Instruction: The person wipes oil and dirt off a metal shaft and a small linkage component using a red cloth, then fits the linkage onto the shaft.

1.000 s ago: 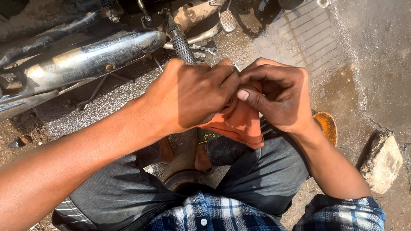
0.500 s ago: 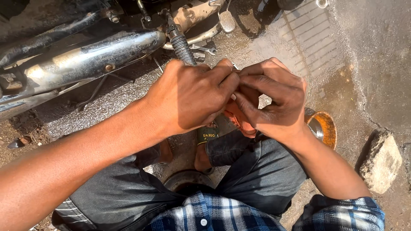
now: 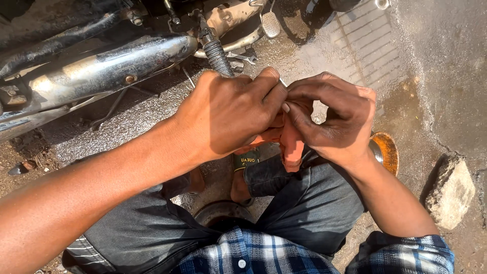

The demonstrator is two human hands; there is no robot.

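While both hands, left hand [image 3: 228, 114] and right hand [image 3: 335, 122], pinch the orange plastic piece [image 3: 292, 147], it looks light, stiff, best gripped by edges.

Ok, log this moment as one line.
left hand: pinching orange piece | right hand: pinching same piece | nearby: motorcycle exhaust pipe, stone

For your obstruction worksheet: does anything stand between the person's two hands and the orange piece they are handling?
Nothing visible does. The left hand and right hand both grip the orange piece directly, above the knees; the exhaust pipe lies beyond.
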